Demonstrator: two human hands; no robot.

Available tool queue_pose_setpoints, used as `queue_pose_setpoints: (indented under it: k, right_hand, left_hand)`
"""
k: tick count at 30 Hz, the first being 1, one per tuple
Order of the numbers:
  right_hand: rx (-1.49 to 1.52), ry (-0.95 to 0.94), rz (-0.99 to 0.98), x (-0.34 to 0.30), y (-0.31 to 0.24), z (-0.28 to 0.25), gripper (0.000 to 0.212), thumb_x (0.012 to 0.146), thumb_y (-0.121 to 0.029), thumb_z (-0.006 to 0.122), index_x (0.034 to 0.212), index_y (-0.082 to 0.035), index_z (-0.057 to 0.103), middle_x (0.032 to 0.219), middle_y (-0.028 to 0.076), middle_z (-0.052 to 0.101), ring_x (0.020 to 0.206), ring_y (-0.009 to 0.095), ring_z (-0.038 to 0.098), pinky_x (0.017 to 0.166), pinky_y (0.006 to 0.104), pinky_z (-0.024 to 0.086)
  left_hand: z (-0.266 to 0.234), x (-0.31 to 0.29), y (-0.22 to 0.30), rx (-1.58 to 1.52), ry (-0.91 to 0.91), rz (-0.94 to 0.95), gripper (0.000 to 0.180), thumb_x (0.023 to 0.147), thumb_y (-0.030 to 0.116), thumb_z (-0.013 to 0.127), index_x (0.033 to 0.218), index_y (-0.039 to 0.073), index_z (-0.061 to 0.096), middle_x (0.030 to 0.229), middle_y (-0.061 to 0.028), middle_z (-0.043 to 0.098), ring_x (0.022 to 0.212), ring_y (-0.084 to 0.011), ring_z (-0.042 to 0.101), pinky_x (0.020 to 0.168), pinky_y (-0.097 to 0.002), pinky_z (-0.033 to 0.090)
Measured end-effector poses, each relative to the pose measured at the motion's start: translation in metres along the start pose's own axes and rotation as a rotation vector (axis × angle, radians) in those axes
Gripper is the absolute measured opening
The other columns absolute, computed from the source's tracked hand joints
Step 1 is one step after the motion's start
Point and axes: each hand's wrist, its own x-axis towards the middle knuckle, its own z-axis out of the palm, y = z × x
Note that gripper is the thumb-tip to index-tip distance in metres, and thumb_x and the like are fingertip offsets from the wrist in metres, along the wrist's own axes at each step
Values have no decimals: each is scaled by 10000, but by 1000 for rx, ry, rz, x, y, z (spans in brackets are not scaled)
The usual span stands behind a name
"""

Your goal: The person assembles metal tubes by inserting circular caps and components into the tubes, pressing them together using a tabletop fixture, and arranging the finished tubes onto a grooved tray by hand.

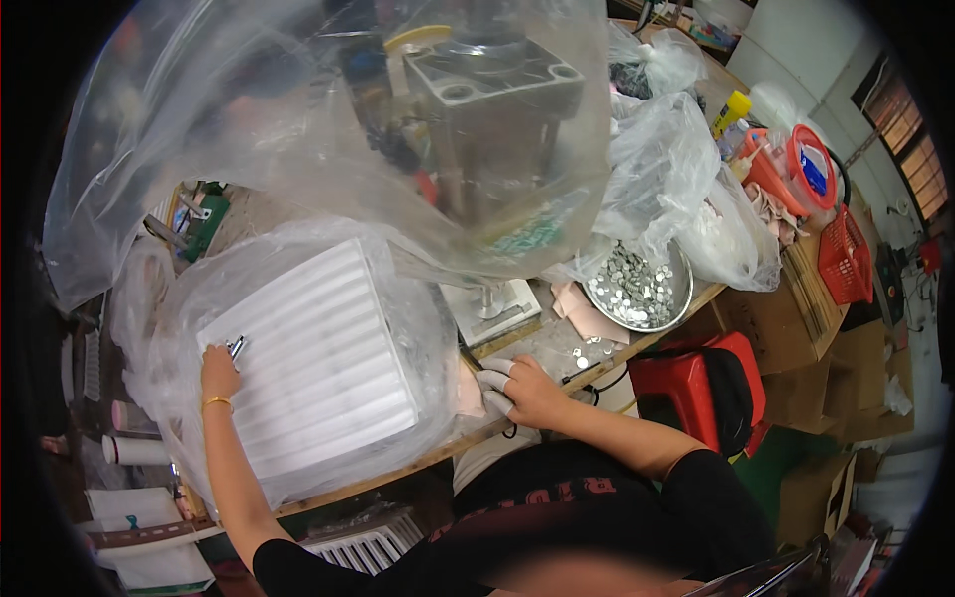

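Observation:
A white ribbed sheet (308, 358) lies on a crumpled clear plastic bag (433, 373) at the left of the bench. At the sheet's left edge, my left hand (220, 375) has its fingers closed on a small shiny metal piece (237, 347). My right hand (532, 392) rests near the bench's front edge, fingers apart, with white coverings on the fingertips. Nothing shows between its fingers. Just beyond it stands a small metal fixture on a pale plate (507, 310). A metal bowl (686, 292) of small silvery discs (634, 284) sits farther right.
A large machine head (497, 119) under clear plastic overhangs the bench. Filled plastic bags (662, 164), an orange-red tub (816, 164) and a red basket (846, 261) are at the right. Below the bench is a red stool (671, 383). Loose discs (585, 355) lie near the bowl.

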Motion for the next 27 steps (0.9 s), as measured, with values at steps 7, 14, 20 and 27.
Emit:
queue_pose_setpoints:
  k: [7,14,20,27]
  right_hand:
    - [33,-1,3,-3,2,3,328,786,-138,625,1095,-43,566,1098,131,562,1005,278,526,869,388,385]
    - [-31,187,-42,14,26,-44,324,769,-126,645,1084,-97,572,1081,98,598,988,291,562,804,386,439]
    - [-194,478,327,66,131,-125,219,774,-90,655,993,-71,651,836,98,647,737,257,615,667,347,492]
    - [-955,-87,496,139,199,-114,173,737,-227,621,845,-130,715,897,79,657,936,271,555,805,433,366]
  left_hand:
    - [-35,-13,26,131,-56,-134,299,748,189,667,964,19,551,1018,-170,563,1011,-363,522,832,-440,478]
    - [-28,-14,12,29,72,-133,199,770,135,641,904,25,544,881,-182,592,849,-386,576,726,-467,469]
    - [-9,-26,-9,-51,208,-65,104,780,33,569,876,20,532,873,-187,593,822,-401,578,694,-480,453]
    - [-32,-30,19,-32,141,-111,89,765,-17,539,850,9,530,819,-199,615,796,-405,586,685,-471,448]
